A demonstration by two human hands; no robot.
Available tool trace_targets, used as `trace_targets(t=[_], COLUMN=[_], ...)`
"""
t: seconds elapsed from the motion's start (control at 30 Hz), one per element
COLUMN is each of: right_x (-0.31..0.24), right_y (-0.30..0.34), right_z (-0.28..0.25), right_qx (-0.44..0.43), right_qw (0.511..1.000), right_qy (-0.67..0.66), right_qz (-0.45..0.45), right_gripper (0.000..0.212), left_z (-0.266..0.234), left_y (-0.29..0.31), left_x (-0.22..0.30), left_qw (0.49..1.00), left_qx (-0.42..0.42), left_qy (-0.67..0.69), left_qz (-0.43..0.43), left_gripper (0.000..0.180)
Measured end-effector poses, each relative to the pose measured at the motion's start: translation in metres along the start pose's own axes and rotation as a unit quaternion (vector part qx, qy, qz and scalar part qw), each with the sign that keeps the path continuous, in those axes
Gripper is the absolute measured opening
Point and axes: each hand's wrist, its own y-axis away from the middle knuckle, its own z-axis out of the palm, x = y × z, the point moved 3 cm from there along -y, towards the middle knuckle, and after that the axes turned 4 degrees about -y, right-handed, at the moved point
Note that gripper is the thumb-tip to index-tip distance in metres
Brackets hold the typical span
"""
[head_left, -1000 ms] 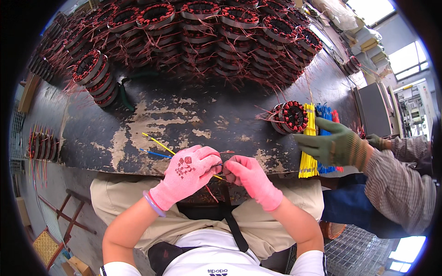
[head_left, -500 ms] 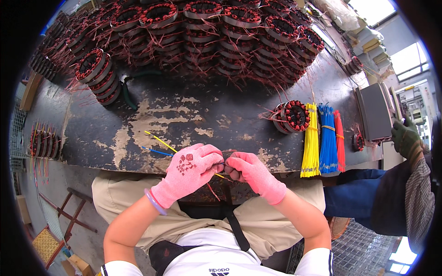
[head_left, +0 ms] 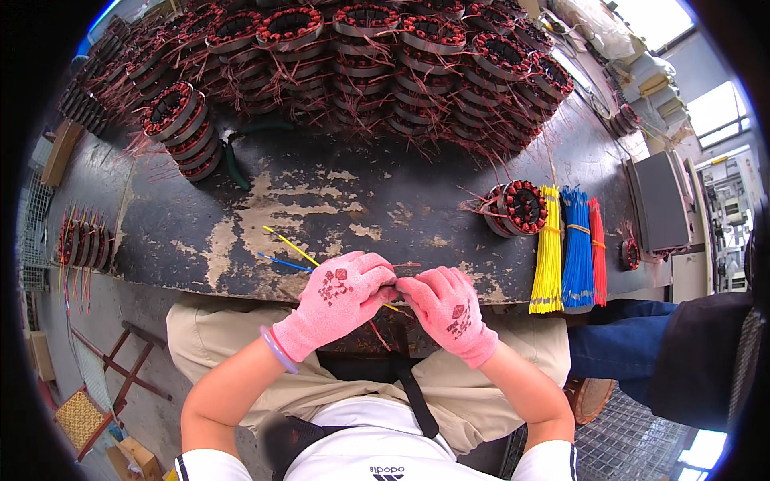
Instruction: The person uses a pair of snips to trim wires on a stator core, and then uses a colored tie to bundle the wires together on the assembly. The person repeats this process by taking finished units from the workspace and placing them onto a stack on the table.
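My left hand [head_left: 341,295], in a pink glove with a printed back, is closed in a pinch on wires. A yellow wire [head_left: 289,244] and a blue wire [head_left: 282,262] stick out from it toward the upper left. Meeting its fingertips, my right hand [head_left: 451,313] wears the same kind of glove and is pinched too; the fingers hide what lies between them. Thin reddish wire ends [head_left: 378,335] hang below the hands, and another reddish strand [head_left: 407,264] shows just above the fingertips. Both hands are over the table's front edge, above my lap.
Stacked wound stators [head_left: 365,80] fill the table's back. A shorter stack [head_left: 183,132] stands left near green-handled pliers [head_left: 236,167]. To the right lie a stator [head_left: 517,208] and bundles of yellow [head_left: 547,256], blue [head_left: 577,248] and red wires [head_left: 597,248]. A seated person's leg [head_left: 618,353] is beside me.
My right hand has rolled so its printed back faces up, its fingertips still against the left's. The neighbouring person's gloved hand has left the view. The whole view has shifted slightly.
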Motion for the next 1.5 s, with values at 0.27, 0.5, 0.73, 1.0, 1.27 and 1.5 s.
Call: trace_targets(t=[0.27,0.5,0.73,1.0,1.27,1.5], right_x=[0.011,0.017,0.092,0.180,0.183,0.106], right_y=[-0.009,0.001,0.124,0.273,0.269,0.227], right_z=[0.000,-0.003,-0.120,-0.198,-0.203,-0.222], right_qx=[-0.042,-0.029,0.307,0.208,0.266,0.480], right_qw=[0.997,1.000,0.869,0.712,0.718,0.715], right_qy=[0.044,-0.003,0.018,0.324,0.221,0.081], right_qz=[-0.053,0.001,0.388,0.587,0.604,0.502], right_gripper=[0.038,0.038,0.013,0.037,0.020,0.011], left_z=[-0.049,-0.019,-0.013,-0.006,-0.006,-0.007], left_y=[0.005,0.002,0.005,0.002,0.004,0.010], left_x=[0.011,0.005,0.005,0.006,0.005,0.002], left_qw=[0.992,0.988,0.993,0.994,0.993,0.992], left_qx=[0.032,0.014,0.012,-0.002,-0.003,0.021], left_qy=[-0.123,-0.153,-0.108,-0.101,-0.101,-0.108], left_qz=[0.017,0.009,-0.044,-0.046,-0.058,-0.063], left_gripper=[0.025,0.032,0.029,0.029,0.028,0.033])
